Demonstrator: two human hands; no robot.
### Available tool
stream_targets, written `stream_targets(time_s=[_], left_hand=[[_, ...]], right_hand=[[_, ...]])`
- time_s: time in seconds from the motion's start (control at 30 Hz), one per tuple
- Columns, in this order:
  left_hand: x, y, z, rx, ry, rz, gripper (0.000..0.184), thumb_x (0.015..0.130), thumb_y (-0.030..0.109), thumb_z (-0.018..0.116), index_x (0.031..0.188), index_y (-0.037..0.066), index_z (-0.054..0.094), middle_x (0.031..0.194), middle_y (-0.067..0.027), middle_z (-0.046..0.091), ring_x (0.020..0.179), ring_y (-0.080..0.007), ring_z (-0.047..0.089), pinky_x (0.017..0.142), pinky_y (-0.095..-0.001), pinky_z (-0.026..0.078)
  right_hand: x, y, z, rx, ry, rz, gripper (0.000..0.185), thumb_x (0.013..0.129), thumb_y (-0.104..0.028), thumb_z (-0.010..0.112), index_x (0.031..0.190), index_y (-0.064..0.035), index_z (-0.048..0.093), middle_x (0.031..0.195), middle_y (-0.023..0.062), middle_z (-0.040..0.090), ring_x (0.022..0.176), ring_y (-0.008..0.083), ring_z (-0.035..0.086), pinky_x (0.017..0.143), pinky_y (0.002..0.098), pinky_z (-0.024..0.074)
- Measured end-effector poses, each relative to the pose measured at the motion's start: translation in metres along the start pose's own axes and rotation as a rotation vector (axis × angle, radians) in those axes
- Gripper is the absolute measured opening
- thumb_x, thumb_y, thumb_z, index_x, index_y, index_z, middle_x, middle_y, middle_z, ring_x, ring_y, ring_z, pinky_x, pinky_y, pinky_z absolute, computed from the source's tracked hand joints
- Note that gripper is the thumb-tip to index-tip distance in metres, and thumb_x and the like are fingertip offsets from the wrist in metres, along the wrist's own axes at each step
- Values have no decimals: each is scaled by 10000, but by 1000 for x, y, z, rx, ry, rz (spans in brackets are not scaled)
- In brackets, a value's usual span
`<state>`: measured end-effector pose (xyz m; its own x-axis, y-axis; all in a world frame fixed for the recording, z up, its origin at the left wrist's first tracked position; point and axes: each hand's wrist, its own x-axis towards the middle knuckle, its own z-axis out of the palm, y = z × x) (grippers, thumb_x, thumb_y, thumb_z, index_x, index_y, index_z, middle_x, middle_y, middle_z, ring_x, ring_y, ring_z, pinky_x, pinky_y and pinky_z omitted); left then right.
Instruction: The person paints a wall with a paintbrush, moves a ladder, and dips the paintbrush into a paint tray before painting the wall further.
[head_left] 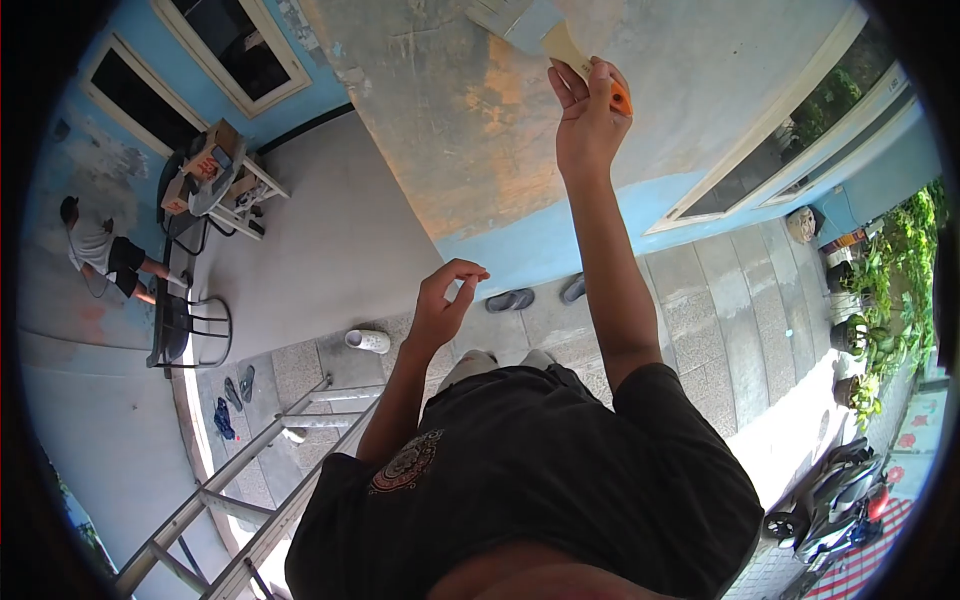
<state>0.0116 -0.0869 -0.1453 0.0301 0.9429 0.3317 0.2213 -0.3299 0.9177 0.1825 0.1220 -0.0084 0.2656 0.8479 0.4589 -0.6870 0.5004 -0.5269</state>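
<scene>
My right hand (590, 120) is raised to the wall, its fingers closed round the handle of a wide flat paintbrush (566, 48). The handle is pale with an orange end, and the bristles lie at or close to the patchy grey and orange wall (480, 130) at the top of the view. Lower down, my left hand (443, 305) is held up in front of my body, near the wall's blue lower band (530, 245). Its fingers are loosely bent, with a small gap to the thumb, and I see nothing in it.
An aluminium ladder (270, 430) leans at my left. Slippers (510, 300) and a white clog (367, 341) lie on the paving. Further left are a person (100, 245) by the wall, a black chair (180, 325) and a table with boxes (215, 155). Plants (875, 330) and a motorcycle (835, 500) stand right.
</scene>
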Motion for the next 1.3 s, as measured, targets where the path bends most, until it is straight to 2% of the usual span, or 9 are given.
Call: stream_targets(time_s=[0.27,0.33,0.43,0.6,0.7,0.8,1.0,1.13,1.3], left_hand=[[5,-13,-14,48,-98,-63,134,990,39,573,1054,-3,683,1002,-96,736,951,-184,693,878,-328,526],[3,-15,-17,59,-138,-89,133,988,41,575,1051,-3,683,1000,-93,735,949,-183,692,879,-329,526],[3,-16,-12,37,-175,-87,133,986,43,578,1054,-1,683,1000,-94,734,947,-183,690,884,-332,527],[7,-20,2,-14,-259,-109,142,984,28,571,1074,-14,673,1019,-114,729,983,-197,696,917,-333,520],[11,-20,9,-37,-283,-110,143,989,31,568,1073,-19,672,1025,-117,727,985,-195,694,921,-333,520],[13,-17,14,-35,-301,-100,141,990,35,570,1070,-21,672,1027,-120,727,982,-194,693,920,-331,519],[10,-12,20,43,-312,-81,141,992,45,576,1073,-12,676,1021,-113,730,977,-188,692,912,-323,518],[-3,-3,38,37,-294,-102,131,983,54,582,1036,1,688,984,-87,728,942,-175,680,888,-324,520],[-15,9,75,14,-323,-78,128,983,58,583,1034,3,686,986,-84,728,940,-177,683,885,-324,521]], right_hand=[[-166,101,-136,-184,598,198,295,1051,-192,598,1189,64,553,1076,212,672,966,291,741,921,395,629],[-191,116,-160,-291,942,356,266,1048,-177,597,1173,53,554,1073,210,679,968,284,741,894,375,632],[-194,126,-181,-300,1019,356,251,1036,-166,600,1177,37,554,1094,227,687,961,279,744,868,344,637],[-115,52,-82,-202,640,118,222,1052,-157,583,1092,59,547,1051,204,686,952,258,744,906,366,635],[-76,-5,-21,-129,369,-127,289,1054,-177,595,1157,92,577,1083,214,668,1014,315,735,923,408,631],[-52,-20,-8,-38,256,-248,310,1056,-177,592,1189,103,593,1102,220,661,1041,341,727,932,424,627],[-93,91,-170,-326,545,-82,273,1049,-148,589,1196,82,607,1093,201,689,1005,299,740,924,380,626],[-173,136,-284,-350,855,286,258,1035,-160,615,1183,51,632,1060,184,715,944,260,752,853,350,632],[-236,64,-342,-400,797,474,277,1024,-200,645,1181,28,637,1038,169,726,927,257,756,826,345,631]])
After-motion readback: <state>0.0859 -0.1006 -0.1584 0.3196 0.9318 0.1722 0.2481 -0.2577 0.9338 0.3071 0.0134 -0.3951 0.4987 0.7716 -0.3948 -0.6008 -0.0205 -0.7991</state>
